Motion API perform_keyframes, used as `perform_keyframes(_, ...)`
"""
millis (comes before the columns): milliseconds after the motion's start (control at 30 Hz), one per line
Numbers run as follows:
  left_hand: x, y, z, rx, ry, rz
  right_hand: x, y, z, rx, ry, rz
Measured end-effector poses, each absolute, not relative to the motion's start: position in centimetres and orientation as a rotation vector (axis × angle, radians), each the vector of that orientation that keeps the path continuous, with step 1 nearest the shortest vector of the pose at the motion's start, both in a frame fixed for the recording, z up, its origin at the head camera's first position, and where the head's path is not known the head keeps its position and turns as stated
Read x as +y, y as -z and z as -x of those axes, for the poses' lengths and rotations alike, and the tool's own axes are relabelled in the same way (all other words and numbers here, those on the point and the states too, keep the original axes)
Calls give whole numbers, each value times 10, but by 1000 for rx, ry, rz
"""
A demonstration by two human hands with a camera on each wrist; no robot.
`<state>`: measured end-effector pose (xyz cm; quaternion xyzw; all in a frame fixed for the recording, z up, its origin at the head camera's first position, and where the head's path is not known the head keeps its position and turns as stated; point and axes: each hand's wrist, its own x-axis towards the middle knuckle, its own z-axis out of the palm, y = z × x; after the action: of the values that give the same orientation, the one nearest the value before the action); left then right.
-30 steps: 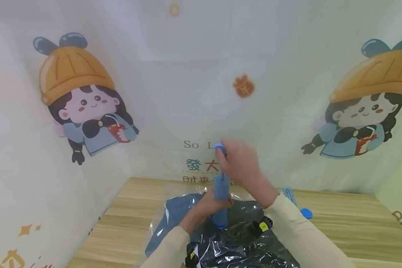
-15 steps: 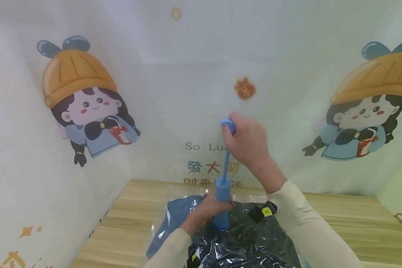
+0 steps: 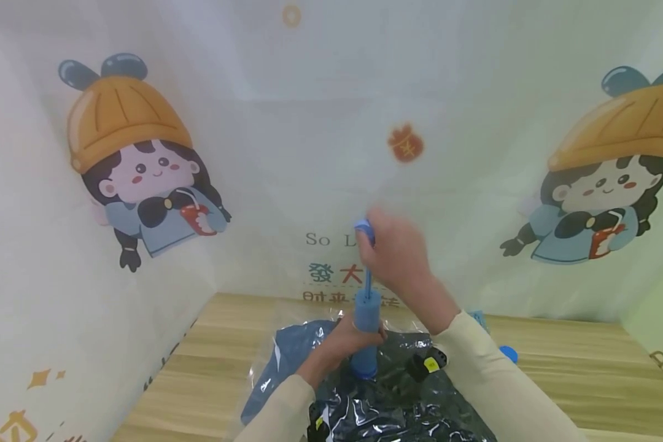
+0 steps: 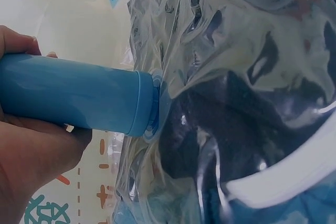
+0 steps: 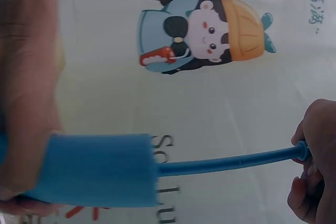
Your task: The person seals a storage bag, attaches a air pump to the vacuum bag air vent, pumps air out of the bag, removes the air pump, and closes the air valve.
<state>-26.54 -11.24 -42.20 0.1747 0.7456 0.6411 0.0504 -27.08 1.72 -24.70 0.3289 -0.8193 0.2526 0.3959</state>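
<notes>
A blue hand pump stands upright on a clear plastic vacuum bag with dark and blue fabric inside. My left hand grips the pump's barrel around its middle. With curled fingers my right hand holds the pump's handle above the barrel, and a stretch of the thin blue rod shows between. In the left wrist view, the lower end of the barrel meets a round valve on the wrinkled bag film.
A round blue cap lies on the wood-grain table beside my right sleeve. Behind that sleeve a small light-blue printed piece partly shows. A printed cloth hangs behind the table. Black devices with yellow labels are at both wrists.
My right hand has risen with the pump handle, baring more rod, then come down again to slightly above its first height. The left hand stays on the barrel.
</notes>
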Motion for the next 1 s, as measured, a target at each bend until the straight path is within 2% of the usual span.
perform_keyframes(333, -115, 423, 268, 2213, -1984, -561, 16, 304, 271, -2173, -632, -826)
perform_keyframes(533, -114, 424, 269, 2195, -2003, -603, 16, 325, 272, -2175, -655, -819)
perform_keyframes(767, -113, 423, 270, 2198, -2004, -596, 16, 335, 271, -2180, -670, -830)
perform_keyframes(1000, -114, 425, 270, 2187, -2006, -604, 16, 323, 274, -2173, -652, -869)
